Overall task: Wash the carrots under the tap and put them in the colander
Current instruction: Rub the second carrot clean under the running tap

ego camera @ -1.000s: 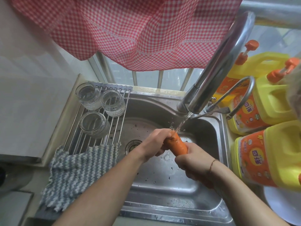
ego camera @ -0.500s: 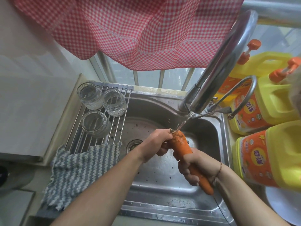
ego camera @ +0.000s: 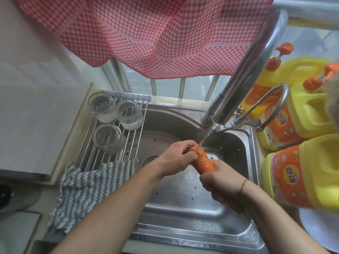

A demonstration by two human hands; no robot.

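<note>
Over the middle of the stainless sink [ego camera: 183, 208] we hold one carrot [ego camera: 204, 162] in both hands; our right hand [ego camera: 219, 186] is wrapped tight around its lower half, fingers curled fully about it, with an orange bit showing below the wrist; our left hand [ego camera: 177, 157] closes around the carrot's top end, fingertips pressed to it. The carrot tilts, its upper end away from us and toward the left hand; a thin stream of water [ego camera: 208, 133] falls slantwise from the tap [ego camera: 244, 74] and lands right on that upper end, just beside the left fingers. A thin cord bracelet [ego camera: 242, 186] circles the right wrist.

To the left of the left hand a roll-up rack [ego camera: 132, 145] lies across the sink's edge; on it stand three glass jars [ego camera: 102, 107], close together, two at the back and one nearer us; a grey-and-white striped cloth [ego camera: 88, 187] is draped over the near end of the rack, just beside our left forearm. The sink drain [ego camera: 150, 160] shows partly behind the left wrist.

To the right of the right hand, on the worktop, stand three yellow detergent jugs [ego camera: 311, 171] with orange labels; the two farther ones carry orange pump tops. A white plate's rim [ego camera: 319, 228] shows at the edge, near the right forearm. Beyond both hands, above the tap, hangs a red-and-white checked curtain [ego camera: 146, 33] over the window bars. We cannot see a colander from here.
</note>
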